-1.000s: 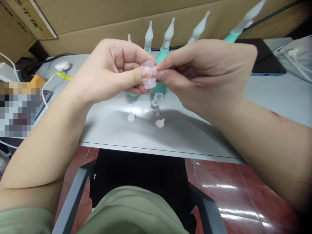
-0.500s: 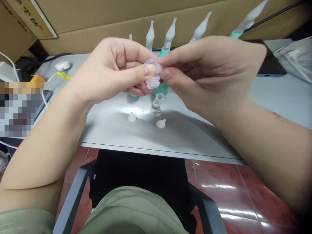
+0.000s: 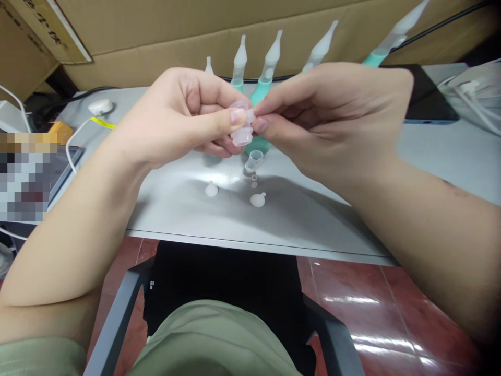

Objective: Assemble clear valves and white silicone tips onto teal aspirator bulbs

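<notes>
Between the thumb and fingers of my left hand [image 3: 195,115] is a small translucent plastic connector [image 3: 242,137], its open round end facing down toward me. My right hand [image 3: 313,115] is closed in a pinch on the short stub at the connector's side; whether a separate small piece sits between those fingertips is hidden. Below the hands, a second clear connector [image 3: 255,161] lies on the table. Near it are a tiny ring [image 3: 254,177], a tiny disc [image 3: 254,184] and two white round tabbed caps, a left cap [image 3: 212,189] and a right cap [image 3: 258,199].
Several teal squeeze-bulb nasal aspirators with white pointed tips, one an aspirator [image 3: 271,57], stand behind my hands. A black tablet-like device [image 3: 426,99] and a bag of cables [image 3: 475,94] are at right. At left lies a white plug [image 3: 100,107] with a cord. Cardboard [image 3: 156,31] lines the back.
Both hands have shifted slightly left and down in view with the connector between them. The right fingertips stay pinched at its side stub. The parts on the table have not moved.
</notes>
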Demonstrator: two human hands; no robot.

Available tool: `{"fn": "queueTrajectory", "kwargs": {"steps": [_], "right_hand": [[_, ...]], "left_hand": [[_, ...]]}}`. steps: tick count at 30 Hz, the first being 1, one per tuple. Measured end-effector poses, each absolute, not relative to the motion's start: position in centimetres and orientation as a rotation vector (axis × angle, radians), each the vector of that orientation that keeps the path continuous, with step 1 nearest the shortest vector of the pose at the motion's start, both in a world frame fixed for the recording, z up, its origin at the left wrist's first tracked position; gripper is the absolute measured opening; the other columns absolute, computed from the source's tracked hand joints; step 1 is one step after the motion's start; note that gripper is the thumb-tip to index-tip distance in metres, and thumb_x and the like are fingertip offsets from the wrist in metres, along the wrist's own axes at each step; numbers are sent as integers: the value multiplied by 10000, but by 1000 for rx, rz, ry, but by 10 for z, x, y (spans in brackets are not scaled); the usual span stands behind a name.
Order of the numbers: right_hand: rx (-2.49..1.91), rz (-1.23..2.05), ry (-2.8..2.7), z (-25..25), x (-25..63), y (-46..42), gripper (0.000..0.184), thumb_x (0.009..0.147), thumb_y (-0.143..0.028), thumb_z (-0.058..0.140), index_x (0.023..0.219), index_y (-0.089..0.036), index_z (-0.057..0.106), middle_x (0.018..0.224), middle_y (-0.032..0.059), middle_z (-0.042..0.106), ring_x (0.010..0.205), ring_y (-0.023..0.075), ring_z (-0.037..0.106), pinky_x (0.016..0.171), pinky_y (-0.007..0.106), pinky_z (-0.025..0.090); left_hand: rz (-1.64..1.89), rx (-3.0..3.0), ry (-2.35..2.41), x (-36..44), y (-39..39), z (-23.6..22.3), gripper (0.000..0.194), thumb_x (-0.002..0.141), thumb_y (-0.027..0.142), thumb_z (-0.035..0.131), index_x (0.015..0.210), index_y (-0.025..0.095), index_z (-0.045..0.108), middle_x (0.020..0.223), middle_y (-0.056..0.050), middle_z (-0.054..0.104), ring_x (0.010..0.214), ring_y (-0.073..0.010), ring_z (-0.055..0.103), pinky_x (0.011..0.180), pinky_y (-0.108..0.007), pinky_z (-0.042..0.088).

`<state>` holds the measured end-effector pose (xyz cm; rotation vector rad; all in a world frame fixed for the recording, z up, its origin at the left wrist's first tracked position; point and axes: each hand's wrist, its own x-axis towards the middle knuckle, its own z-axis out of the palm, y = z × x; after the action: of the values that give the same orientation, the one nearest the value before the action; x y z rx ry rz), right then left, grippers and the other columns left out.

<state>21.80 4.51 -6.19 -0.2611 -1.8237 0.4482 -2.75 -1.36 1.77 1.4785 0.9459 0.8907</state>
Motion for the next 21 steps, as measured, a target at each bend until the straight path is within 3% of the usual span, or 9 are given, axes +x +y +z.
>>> {"fn": "queueTrajectory", "kwargs": {"steps": [5,11,14,17,21], "right_hand": [[-262,477,-1949,-55,228,48,255,1228,-482,923,1177,-234,952,1014,-70,900,858,72,838,715,205,605],[-395,317,-2091,-41,240,45,117,1224,-303,884,1131,-248,930,1008,-104,909,873,65,839,770,207,637],[-467,92,-2232,-34,247,45,222,1299,-457,802,1198,-292,911,1076,-92,908,971,103,859,866,250,680],[-548,71,-2358,-29,250,43,408,1318,-620,795,1100,-287,887,1125,-20,913,1154,203,907,966,311,737],[-628,25,-2360,-28,247,35,512,1385,-683,609,1161,-308,877,1276,-3,932,1319,252,916,1119,388,744]], "left_hand": [[861,1573,945,-32,-5,12,145,1048,299,1091,1006,225,973,932,13,942,935,-195,948,911,-303,759],[746,1591,1010,-31,-7,17,223,1017,356,1125,1037,197,971,1009,-34,958,1020,-265,960,1030,-405,795],[765,1581,1032,-32,-8,16,141,1016,301,1118,1030,231,996,964,3,949,1021,-237,967,989,-338,792],[802,1554,986,-33,-7,11,105,991,220,1115,1001,250,1015,897,37,939,908,-167,948,864,-231,770],[808,1561,960,-33,-5,7,81,998,175,1066,998,237,1014,887,43,946,859,-141,940,848,-199,767]]}}
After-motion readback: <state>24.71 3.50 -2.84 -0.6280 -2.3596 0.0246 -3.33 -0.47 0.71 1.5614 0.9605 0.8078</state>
